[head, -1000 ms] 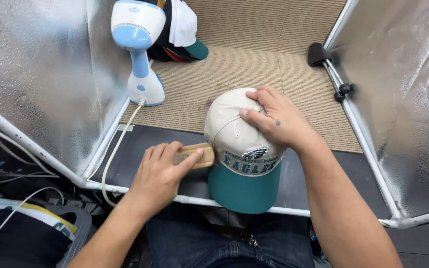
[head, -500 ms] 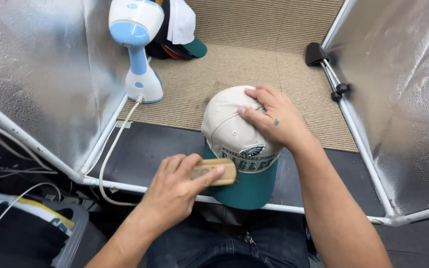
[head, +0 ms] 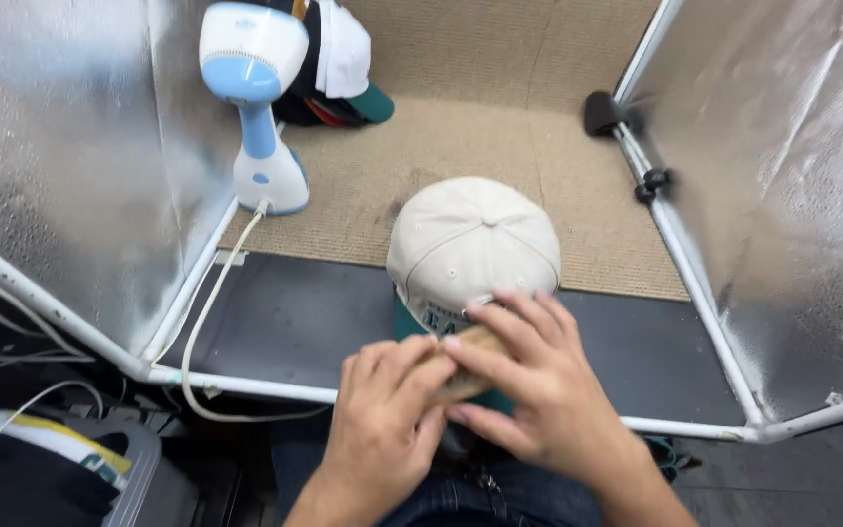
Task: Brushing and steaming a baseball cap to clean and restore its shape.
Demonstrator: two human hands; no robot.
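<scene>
A cream cap (head: pixel 470 234) with a teal brim sits on the dark floor strip, brim pointing toward me. Just in front of it, over the brim, my two hands meet on a small wooden brush (head: pixel 467 369), which is mostly hidden between them. My left hand (head: pixel 382 429) wraps it from the left. My right hand (head: pixel 543 395) lays its fingers over the top of it, thumb underneath. Neither hand touches the cap's crown.
A white and blue garment steamer (head: pixel 254 107) stands at the back left, its cord (head: pixel 209 312) trailing toward me. A stack of caps (head: pixel 339 68) lies behind it on the tan mat (head: pixel 461 137). Silver reflective panels on a white pipe frame (head: pixel 695 293) wall both sides.
My right hand left the cap's crown and came down to the brush. My left hand carried the brush from the cap's left side to the brim front. The view tilted down.
</scene>
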